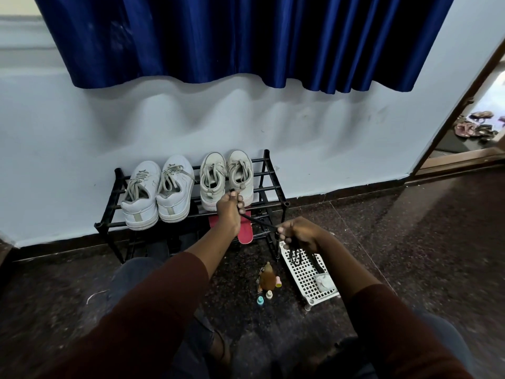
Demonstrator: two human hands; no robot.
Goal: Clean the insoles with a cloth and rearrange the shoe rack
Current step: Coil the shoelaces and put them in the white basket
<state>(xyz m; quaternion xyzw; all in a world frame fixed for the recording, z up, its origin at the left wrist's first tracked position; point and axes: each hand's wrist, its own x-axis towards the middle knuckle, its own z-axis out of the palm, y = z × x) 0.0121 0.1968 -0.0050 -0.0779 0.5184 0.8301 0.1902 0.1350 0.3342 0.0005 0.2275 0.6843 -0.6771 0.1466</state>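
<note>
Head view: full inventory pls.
shoe rack: 1, black, against the wall
sneakers: 4, white and off-white, rack's top shelf
insole: 1, red, lower shelf
lace: 1, black, stretched between both hands
tray: 1, white perforated, floor right of the rack
cloth: 1, white, on the tray
bottles: one amber, a few small, floor beside the tray
curtain: 1, blue, above the rack
sandals: several, brownish, beyond the doorway
left hand: grips the lace, over the rack
right hand: grips the lace, above the tray
</note>
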